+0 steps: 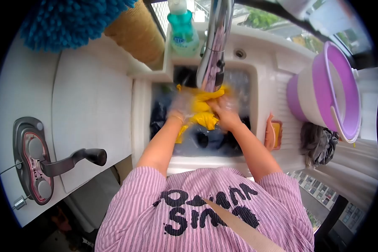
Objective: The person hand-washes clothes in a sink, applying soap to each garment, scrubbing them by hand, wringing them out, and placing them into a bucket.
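Note:
A wet yellow cloth (205,119) is bunched under the chrome faucet (212,69), over a white sink (256,88) with dark water and dark fabric in it. My left hand (180,107) is at the cloth's left side, blurred by motion, its fingers smeared. On the right side, my right hand (224,110) has its fingers closed on the yellow cloth, just below the faucet head.
Behind the sink stands a green soap bottle (183,35). A purple and white bucket (319,90) tilts at the right, near a grey cloth (318,143) and a soap dish (276,134). A crank handle (73,161) sticks out at left; a blue fluffy duster (71,21) hangs above.

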`<action>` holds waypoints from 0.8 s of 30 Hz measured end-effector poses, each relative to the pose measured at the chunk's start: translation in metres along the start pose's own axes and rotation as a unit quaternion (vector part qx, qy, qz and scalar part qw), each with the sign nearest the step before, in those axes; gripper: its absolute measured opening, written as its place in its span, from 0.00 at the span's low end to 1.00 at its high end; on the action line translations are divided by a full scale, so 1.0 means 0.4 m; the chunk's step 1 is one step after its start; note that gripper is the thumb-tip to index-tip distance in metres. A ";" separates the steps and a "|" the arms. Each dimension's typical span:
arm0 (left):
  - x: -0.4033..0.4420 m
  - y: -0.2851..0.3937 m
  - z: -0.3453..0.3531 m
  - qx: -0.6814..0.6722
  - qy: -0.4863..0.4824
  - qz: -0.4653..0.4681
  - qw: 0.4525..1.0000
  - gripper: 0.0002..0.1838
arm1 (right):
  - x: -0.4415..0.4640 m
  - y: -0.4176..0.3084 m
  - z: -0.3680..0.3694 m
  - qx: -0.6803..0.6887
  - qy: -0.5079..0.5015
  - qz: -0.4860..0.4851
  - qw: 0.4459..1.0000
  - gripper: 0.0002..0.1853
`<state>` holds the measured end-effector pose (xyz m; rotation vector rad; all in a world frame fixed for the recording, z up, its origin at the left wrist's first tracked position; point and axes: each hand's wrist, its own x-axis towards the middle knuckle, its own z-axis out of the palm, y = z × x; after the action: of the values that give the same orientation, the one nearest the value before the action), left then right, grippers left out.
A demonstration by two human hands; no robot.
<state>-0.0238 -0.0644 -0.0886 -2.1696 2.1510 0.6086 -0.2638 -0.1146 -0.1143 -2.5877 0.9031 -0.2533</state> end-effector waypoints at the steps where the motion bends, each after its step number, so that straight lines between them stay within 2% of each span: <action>1: 0.008 -0.013 0.025 -0.002 0.007 0.000 1.000 0.28 | 0.006 -0.020 -0.042 -0.006 0.002 -0.004 1.000 0.30; 3: -0.002 -0.032 0.072 0.059 0.059 0.034 0.996 0.15 | -0.013 -0.086 -0.122 0.090 0.060 0.027 0.994 0.24; 4: -0.025 -0.008 0.051 0.059 0.063 0.038 0.996 0.15 | -0.027 -0.105 -0.143 0.065 0.132 0.005 0.989 0.16; 6: -0.077 0.047 0.006 -0.110 0.152 -0.070 0.980 0.10 | -0.058 -0.120 -0.146 0.039 0.168 0.022 0.985 0.09; 7: -0.082 0.077 0.002 -0.125 0.168 -0.061 0.976 0.10 | -0.064 -0.136 -0.155 0.010 0.171 0.036 0.985 0.08; 8: -0.079 0.113 -0.001 -0.140 0.187 -0.047 0.971 0.10 | -0.073 -0.134 -0.147 0.022 0.144 0.037 0.989 0.09; 9: -0.084 0.157 0.007 -0.224 0.166 -0.076 0.957 0.14 | -0.082 -0.139 -0.128 0.036 0.131 0.054 0.989 0.12; 11: -0.094 0.193 0.047 -0.242 0.079 -0.122 0.959 0.28 | -0.092 -0.146 -0.100 -0.011 0.082 0.082 0.993 0.14; 12: -0.097 0.197 0.069 -0.236 0.071 -0.138 0.959 0.31 | -0.094 -0.146 -0.078 -0.024 0.081 0.074 0.994 0.12; 15: -0.101 0.161 0.127 -0.244 0.063 -0.146 0.957 0.32 | -0.099 -0.140 -0.061 -0.058 0.057 0.039 0.996 0.09; 16: -0.105 0.156 0.126 -0.233 0.051 -0.180 0.954 0.27 | -0.102 -0.143 -0.063 -0.074 0.028 0.014 0.997 0.08; 17: -0.105 0.137 0.138 -0.232 0.052 -0.180 0.954 0.27 | -0.106 -0.141 -0.064 -0.074 0.028 0.014 0.997 0.08; 19: -0.111 0.089 0.186 -0.291 0.173 -0.137 0.931 0.21 | -0.118 -0.159 -0.103 0.004 0.067 -0.078 0.995 0.08; 20: -0.126 0.080 0.186 -0.336 0.200 -0.167 0.905 0.16 | -0.122 -0.168 -0.110 0.006 0.067 -0.079 0.995 0.08; 21: -0.133 0.070 0.183 -0.335 0.202 -0.168 0.905 0.16 | -0.125 -0.175 -0.116 0.058 0.039 -0.121 0.990 0.07; 23: -0.151 0.038 0.173 -0.397 0.185 -0.304 0.846 0.13 | -0.139 -0.202 -0.125 0.111 0.011 -0.165 0.980 0.07; 24: -0.155 0.019 0.182 -0.463 0.202 -0.302 0.808 0.08 | -0.148 -0.225 -0.135 0.136 -0.032 -0.154 0.978 0.07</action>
<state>-0.0480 0.0155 -0.1359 -3.5078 1.1152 1.4266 -0.2752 -0.0290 -0.0304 -2.4515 0.4079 -0.3498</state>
